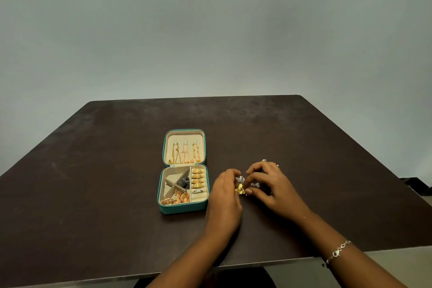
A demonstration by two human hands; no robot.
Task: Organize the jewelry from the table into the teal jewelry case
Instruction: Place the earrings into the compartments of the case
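Note:
The teal jewelry case (pixel 163 207) lies open on the dark table, lid flat behind it with gold chains (pixel 184 154) hung inside. Its base holds gold rings (pixel 198 180) in the ring rolls, a dark piece (pixel 183 182) and copper-gold earrings (pixel 178 198) in the divided compartments. Just right of the case, my left hand (pixel 225 196) and my right hand (pixel 271 184) meet over a small gold piece (pixel 240 189) and silver pieces (pixel 240 179). Fingertips of both hands pinch at this cluster. Another silver piece (pixel 254 185) sits under my right fingers.
The brown table (pixel 117 147) spreads wide around the case; its front edge runs near my forearms. A small silver item (pixel 264 160) peeks out behind my right hand. A silver bracelet (pixel 339 251) is on my right wrist. A dark object (pixel 413 182) sits past the table's right edge.

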